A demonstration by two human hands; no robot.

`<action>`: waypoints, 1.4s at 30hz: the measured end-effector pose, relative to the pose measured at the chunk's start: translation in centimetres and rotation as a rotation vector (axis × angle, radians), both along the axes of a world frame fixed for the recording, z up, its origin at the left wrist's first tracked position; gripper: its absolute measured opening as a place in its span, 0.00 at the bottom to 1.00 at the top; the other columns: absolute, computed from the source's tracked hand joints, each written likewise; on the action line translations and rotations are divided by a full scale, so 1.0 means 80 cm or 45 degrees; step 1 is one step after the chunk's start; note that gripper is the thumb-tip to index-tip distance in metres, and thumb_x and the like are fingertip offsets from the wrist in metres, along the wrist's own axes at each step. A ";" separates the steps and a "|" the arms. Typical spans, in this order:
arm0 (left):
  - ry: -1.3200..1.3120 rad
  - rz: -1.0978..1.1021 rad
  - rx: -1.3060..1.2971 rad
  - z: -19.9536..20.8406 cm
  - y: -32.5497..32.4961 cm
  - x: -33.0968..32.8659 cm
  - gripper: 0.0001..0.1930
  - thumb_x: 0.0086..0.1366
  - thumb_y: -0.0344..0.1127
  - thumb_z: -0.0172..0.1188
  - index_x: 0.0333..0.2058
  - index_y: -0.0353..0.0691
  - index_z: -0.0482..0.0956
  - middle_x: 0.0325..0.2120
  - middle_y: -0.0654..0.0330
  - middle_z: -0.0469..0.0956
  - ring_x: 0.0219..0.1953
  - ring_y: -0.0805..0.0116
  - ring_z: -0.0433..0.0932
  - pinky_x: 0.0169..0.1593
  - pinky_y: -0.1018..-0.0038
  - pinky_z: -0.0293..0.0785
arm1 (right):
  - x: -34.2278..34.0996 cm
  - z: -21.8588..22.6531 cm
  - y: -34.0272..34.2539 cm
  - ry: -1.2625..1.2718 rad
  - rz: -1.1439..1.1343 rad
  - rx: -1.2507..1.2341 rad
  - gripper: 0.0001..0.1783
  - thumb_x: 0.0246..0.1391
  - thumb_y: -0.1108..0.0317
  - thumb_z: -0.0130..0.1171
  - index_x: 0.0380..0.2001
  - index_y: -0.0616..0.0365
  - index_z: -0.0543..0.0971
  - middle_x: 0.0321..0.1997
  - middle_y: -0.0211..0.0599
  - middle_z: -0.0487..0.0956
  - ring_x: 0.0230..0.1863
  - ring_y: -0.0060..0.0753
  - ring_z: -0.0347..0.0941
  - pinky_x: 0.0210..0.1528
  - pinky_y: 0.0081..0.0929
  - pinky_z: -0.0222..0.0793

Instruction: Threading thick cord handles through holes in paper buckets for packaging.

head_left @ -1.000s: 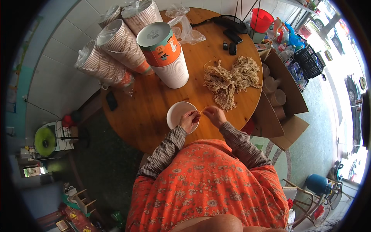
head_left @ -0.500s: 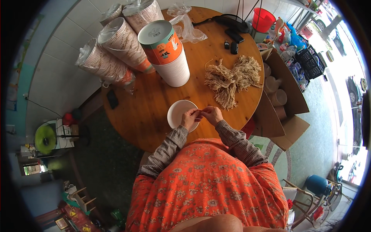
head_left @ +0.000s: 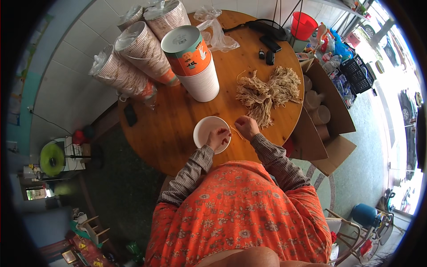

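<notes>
A white paper bowl (head_left: 203, 128) stands near the table's front edge. Over its right side is my left hand (head_left: 217, 138), its fingers pinched on a thin tan string (head_left: 239, 133). Just right of the bowl, my right hand (head_left: 247, 127) is closed, with the string running up toward its fingers. A loose bundle of similar tan strings (head_left: 269, 91) lies beyond my right hand. Behind the bowl rises a tall stack of upturned paper bowls (head_left: 200, 82), topped by an orange and teal printed one (head_left: 190, 58).
Plastic-wrapped bowl stacks (head_left: 140, 44) stand along the wall at the back left. An open cardboard box (head_left: 336, 104) with bowls sits right of the round wooden table (head_left: 164, 133). Toward the back lie a clear plastic bag (head_left: 222, 40) and a black pouch (head_left: 267, 27).
My hands have drawn apart from their meeting point at the bowl's rim. The right moved right and slightly away, and the string now shows between them.
</notes>
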State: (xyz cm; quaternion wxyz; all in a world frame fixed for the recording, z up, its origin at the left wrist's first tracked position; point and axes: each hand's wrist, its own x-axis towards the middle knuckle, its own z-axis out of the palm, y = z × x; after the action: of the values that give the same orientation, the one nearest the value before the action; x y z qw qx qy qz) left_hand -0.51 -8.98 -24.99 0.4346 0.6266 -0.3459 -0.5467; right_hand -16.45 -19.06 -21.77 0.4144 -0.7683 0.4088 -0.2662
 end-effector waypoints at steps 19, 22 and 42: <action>0.809 0.376 0.196 0.011 -0.004 -0.016 0.06 0.61 0.32 0.58 0.34 0.37 0.77 0.22 0.67 0.74 0.21 0.79 0.71 0.25 0.85 0.67 | -0.003 0.021 0.038 -0.025 0.235 -0.277 0.05 0.47 0.69 0.59 0.30 0.54 0.80 0.29 0.37 0.72 0.34 0.41 0.71 0.36 0.33 0.70; 0.831 0.307 0.158 0.003 0.001 -0.011 0.10 0.61 0.32 0.57 0.40 0.35 0.77 0.27 0.64 0.77 0.27 0.77 0.75 0.33 0.82 0.71 | -0.003 -0.004 0.032 0.011 0.154 -0.014 0.07 0.47 0.65 0.60 0.28 0.57 0.80 0.28 0.38 0.75 0.30 0.38 0.74 0.34 0.32 0.71; 0.323 0.241 0.141 0.016 0.010 -0.008 0.10 0.62 0.33 0.56 0.39 0.33 0.78 0.31 0.63 0.79 0.32 0.77 0.77 0.38 0.82 0.74 | -0.001 -0.018 0.041 -0.095 0.027 0.796 0.16 0.52 0.61 0.60 0.40 0.62 0.79 0.32 0.36 0.81 0.30 0.23 0.76 0.26 0.20 0.73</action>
State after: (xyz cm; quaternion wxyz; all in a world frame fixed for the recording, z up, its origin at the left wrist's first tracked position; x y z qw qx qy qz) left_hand -1.17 -8.15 -23.71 0.4892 0.6053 -0.1971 -0.5962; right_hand -16.56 -15.81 -23.22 0.6480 -0.5976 0.4473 -0.1510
